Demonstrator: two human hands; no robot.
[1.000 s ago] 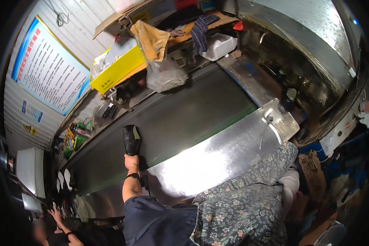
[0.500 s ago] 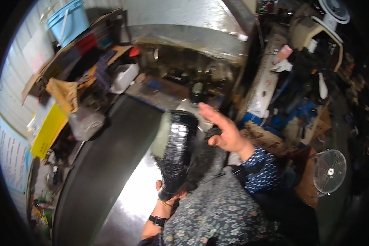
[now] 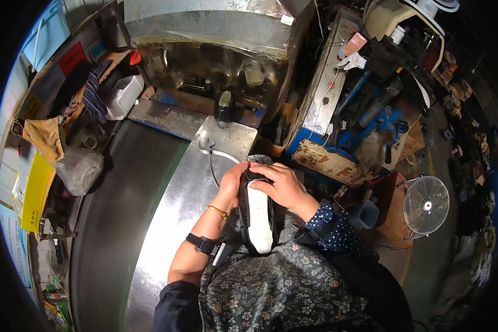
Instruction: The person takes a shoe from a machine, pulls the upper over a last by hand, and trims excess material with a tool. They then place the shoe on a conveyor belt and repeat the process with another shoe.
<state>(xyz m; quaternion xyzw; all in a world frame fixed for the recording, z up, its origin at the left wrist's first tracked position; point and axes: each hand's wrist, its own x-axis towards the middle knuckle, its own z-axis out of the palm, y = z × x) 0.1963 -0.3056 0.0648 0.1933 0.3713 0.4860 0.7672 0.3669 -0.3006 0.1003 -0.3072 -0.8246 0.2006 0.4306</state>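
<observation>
Lowered from its earlier raised position, the black shoe [image 3: 258,213] is now lying sole-up, showing a white sole, with left hand [image 3: 232,185] and right hand [image 3: 283,186] both grasping its far end.

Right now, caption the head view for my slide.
Both hands, left hand and right hand, grip a black shoe sole-up beside a metal bench.

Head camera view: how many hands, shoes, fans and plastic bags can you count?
Hands: 2, left hand and right hand
Shoes: 1, the black shoe with a white sole, held in both
Fans: 1, floor fan
Plastic bags: 1, clear bag
Total: 5
</observation>
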